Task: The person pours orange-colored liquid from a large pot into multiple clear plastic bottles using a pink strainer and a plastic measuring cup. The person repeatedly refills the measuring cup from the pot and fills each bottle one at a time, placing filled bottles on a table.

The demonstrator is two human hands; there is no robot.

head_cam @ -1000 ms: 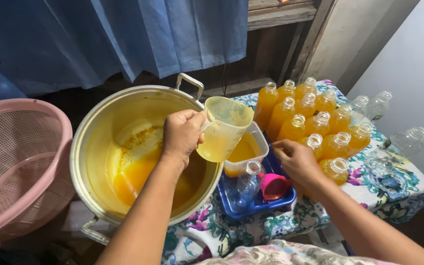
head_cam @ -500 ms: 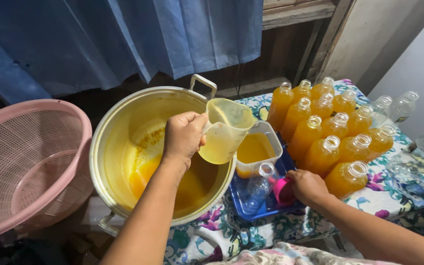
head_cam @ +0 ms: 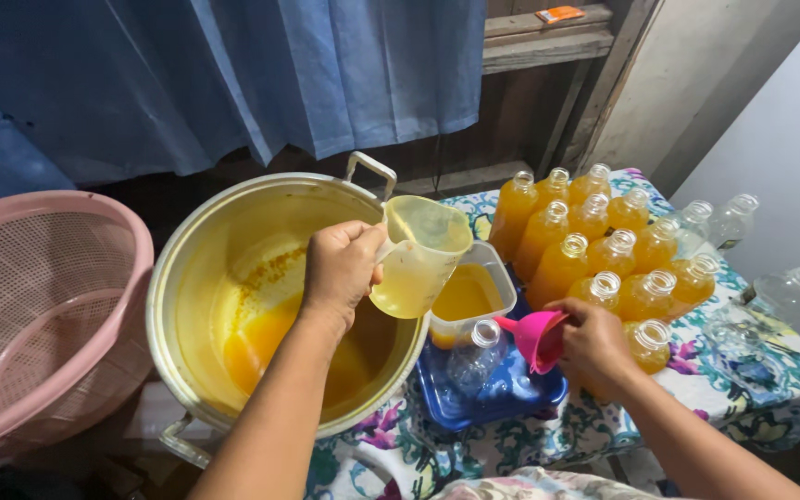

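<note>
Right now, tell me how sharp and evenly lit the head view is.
Head view: sharp on the left hand holding the plastic jug and on the filled bottles; wide-angle bend at the edges; dark beneath the blue curtain; pale, washed-out wall on the right.

Two bare forearms, no sleeves, rings or watch; floral-print garment below.

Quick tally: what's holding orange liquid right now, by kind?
Filled bottles: 13
Big pot: 1
Clear jug in left hand: 1
Square tub: 1
Total: 16
</note>
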